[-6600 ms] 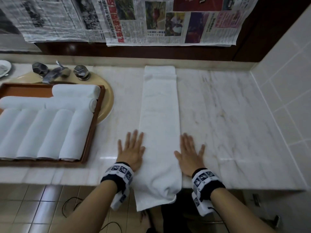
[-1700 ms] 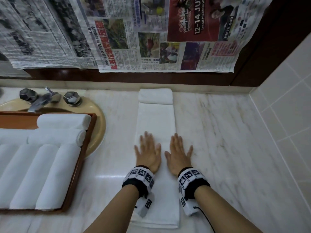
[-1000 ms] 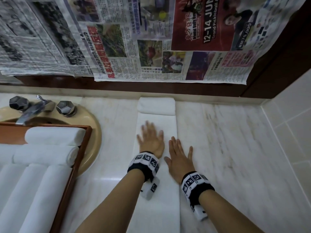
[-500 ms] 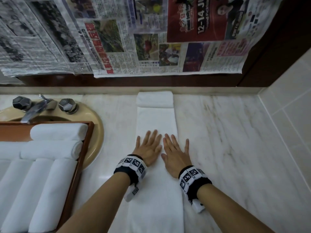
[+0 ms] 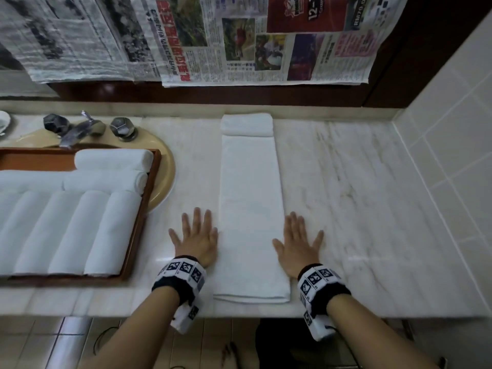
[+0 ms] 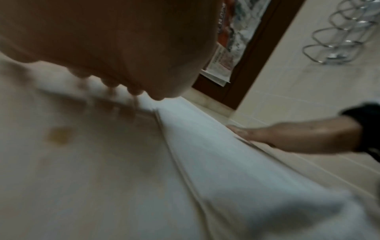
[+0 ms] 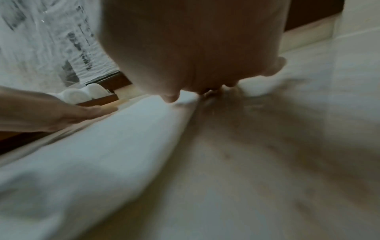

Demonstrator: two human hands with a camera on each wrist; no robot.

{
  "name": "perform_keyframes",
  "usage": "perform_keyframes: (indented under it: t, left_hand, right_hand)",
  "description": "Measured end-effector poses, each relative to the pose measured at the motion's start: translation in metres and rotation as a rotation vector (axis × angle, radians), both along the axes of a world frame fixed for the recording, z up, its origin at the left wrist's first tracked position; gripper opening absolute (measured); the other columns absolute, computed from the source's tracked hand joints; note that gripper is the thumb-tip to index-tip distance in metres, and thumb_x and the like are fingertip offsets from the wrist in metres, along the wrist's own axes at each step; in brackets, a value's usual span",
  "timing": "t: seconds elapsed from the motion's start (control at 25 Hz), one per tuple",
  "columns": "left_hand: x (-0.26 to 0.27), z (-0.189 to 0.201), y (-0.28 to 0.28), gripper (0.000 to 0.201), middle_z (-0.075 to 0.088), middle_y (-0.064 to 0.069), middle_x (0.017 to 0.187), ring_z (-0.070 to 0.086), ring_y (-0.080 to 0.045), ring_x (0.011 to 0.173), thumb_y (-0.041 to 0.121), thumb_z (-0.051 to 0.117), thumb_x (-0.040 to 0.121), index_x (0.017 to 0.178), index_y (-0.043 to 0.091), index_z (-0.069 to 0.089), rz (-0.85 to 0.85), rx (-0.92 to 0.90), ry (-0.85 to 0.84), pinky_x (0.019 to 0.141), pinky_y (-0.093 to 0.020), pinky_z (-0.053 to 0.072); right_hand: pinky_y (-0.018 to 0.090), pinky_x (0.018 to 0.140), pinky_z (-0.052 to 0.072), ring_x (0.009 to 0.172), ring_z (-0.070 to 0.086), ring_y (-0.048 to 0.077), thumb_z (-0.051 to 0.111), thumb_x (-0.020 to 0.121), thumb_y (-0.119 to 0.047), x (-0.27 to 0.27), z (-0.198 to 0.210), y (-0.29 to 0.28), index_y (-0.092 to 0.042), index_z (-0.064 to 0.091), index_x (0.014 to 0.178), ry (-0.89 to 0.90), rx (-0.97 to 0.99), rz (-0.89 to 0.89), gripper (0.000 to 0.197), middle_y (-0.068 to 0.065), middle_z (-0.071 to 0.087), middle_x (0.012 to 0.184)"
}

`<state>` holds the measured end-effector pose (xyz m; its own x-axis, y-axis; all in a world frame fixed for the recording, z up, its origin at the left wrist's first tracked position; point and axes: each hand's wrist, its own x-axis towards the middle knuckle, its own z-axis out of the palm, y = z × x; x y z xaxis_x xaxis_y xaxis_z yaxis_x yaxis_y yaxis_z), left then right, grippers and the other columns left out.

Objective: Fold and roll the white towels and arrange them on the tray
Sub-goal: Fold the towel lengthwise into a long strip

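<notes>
A long, narrow, folded white towel (image 5: 250, 209) is lying lengthwise on the pale marble counter (image 5: 359, 195). The left hand (image 5: 197, 241) and right hand (image 5: 298, 246) are resting flat beside its near end, each grip released. Rolled white towels (image 5: 80, 230) are filling the brown wooden tray (image 5: 138, 235).

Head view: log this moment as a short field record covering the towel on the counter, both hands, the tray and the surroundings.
towel: long folded white strip flat on the marble counter, far end rolled or folded over
left hand: flat on the counter, against the strip's left edge
right hand: flat on the counter, against its right edge
tray: wooden tray at left, filled with rolled white towels
sink: taps behind the tray
wall: newspaper sheets
</notes>
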<state>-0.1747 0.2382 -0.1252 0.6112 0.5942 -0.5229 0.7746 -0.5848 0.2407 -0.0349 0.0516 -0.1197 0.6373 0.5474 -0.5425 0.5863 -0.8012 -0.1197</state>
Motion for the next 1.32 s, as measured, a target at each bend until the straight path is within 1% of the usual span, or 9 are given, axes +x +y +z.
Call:
perform_keyframes:
  t: [0.2, 0.28, 0.6, 0.72, 0.76, 0.84, 0.92, 1.12, 1.32]
  left_hand:
    - [-0.016, -0.005, -0.07, 0.058, -0.033, 0.012, 0.153, -0.028, -0.014, 0.144, 0.044, 0.006, 0.102, 0.151, 0.028, -0.018, -0.448, 0.016, -0.142, 0.119, -0.051, -0.01]
    - [-0.035, -0.019, -0.074, 0.06, -0.032, 0.012, 0.155, -0.03, -0.012, 0.143, 0.05, -0.001, 0.097, 0.151, 0.031, -0.02, -0.405, 0.11, -0.133, 0.118, -0.051, -0.012]
    - [-0.056, -0.017, -0.06, 0.06, -0.031, 0.012, 0.155, -0.026, -0.017, 0.145, 0.052, -0.003, 0.097, 0.151, 0.032, -0.019, -0.343, 0.164, -0.073, 0.116, -0.053, -0.016]
    - [-0.054, -0.001, -0.061, 0.057, 0.008, -0.001, 0.163, -0.001, -0.026, 0.15, 0.041, 0.027, 0.103, 0.154, 0.021, 0.014, -0.289, 0.251, -0.157, 0.117, -0.05, -0.005]
    - [-0.054, 0.005, -0.064, 0.051, 0.03, -0.005, 0.156, 0.019, -0.028, 0.146, 0.039, 0.038, 0.101, 0.149, 0.02, 0.034, -0.301, 0.281, -0.281, 0.118, -0.045, 0.01]
    - [-0.056, 0.01, -0.072, 0.036, 0.062, -0.002, 0.124, 0.05, -0.022, 0.121, 0.042, 0.054, 0.095, 0.122, 0.02, 0.065, -0.36, 0.215, -0.491, 0.098, -0.034, 0.041]
    - [-0.065, 0.014, -0.08, 0.035, 0.064, 0.005, 0.105, 0.053, -0.015, 0.105, 0.051, 0.063, 0.086, 0.104, 0.023, 0.073, -0.387, 0.112, -0.443, 0.083, -0.031, 0.047]
    - [-0.077, 0.011, -0.073, 0.026, 0.065, 0.001, 0.104, 0.056, -0.019, 0.101, 0.033, 0.064, 0.086, 0.104, 0.017, 0.074, -0.364, 0.1, -0.336, 0.085, -0.032, 0.047]
    - [-0.083, 0.003, -0.068, 0.02, 0.062, -0.003, 0.102, 0.057, -0.021, 0.095, 0.02, 0.059, 0.091, 0.104, 0.009, 0.07, -0.38, 0.06, -0.445, 0.079, -0.024, 0.042]
  right_hand:
    - [0.061, 0.114, -0.009, 0.142, -0.03, 0.011, -0.008, 0.09, -0.054, -0.062, -0.007, -0.006, -0.02, -0.021, 0.15, -0.019, 0.125, 0.306, 0.07, -0.008, -0.033, 0.154]
    - [0.061, 0.113, -0.012, 0.141, -0.03, 0.009, -0.013, 0.082, -0.056, -0.062, -0.02, -0.024, -0.025, -0.019, 0.15, -0.069, 0.14, 0.27, 0.076, -0.01, -0.034, 0.153]
    - [0.063, 0.113, -0.012, 0.144, -0.025, 0.013, 0.015, 0.102, -0.046, -0.051, -0.019, -0.055, -0.018, -0.015, 0.152, -0.143, 0.13, 0.099, 0.065, -0.008, -0.029, 0.156]
    - [0.06, 0.116, -0.001, 0.149, 0.001, 0.021, 0.03, 0.102, -0.036, -0.053, -0.007, -0.055, -0.012, 0.014, 0.153, -0.187, 0.262, 0.099, 0.058, 0.001, 0.004, 0.162]
    - [0.057, 0.116, 0.019, 0.143, 0.023, 0.024, 0.039, 0.1, -0.032, -0.058, -0.005, -0.056, -0.011, 0.037, 0.145, -0.189, 0.422, 0.151, 0.05, 0.004, 0.03, 0.155]
    - [0.038, 0.092, 0.048, 0.11, 0.053, 0.022, 0.058, 0.089, -0.03, -0.07, -0.007, -0.059, -0.013, 0.066, 0.11, -0.114, 0.664, 0.235, 0.028, 0.001, 0.061, 0.113]
    - [0.022, 0.08, 0.042, 0.096, 0.055, 0.017, 0.072, 0.079, -0.035, -0.079, -0.011, -0.066, -0.015, 0.071, 0.095, -0.021, 0.668, 0.278, 0.026, -0.003, 0.061, 0.095]
    - [0.032, 0.081, 0.051, 0.094, 0.058, 0.017, 0.07, 0.081, -0.018, -0.072, -0.012, -0.078, -0.013, 0.074, 0.095, -0.049, 0.652, 0.189, 0.015, -0.002, 0.065, 0.093]
    - [0.021, 0.082, 0.038, 0.1, 0.052, 0.016, 0.056, 0.094, -0.021, -0.06, -0.008, -0.085, -0.014, 0.07, 0.103, -0.017, 0.564, 0.125, 0.018, -0.003, 0.063, 0.102]
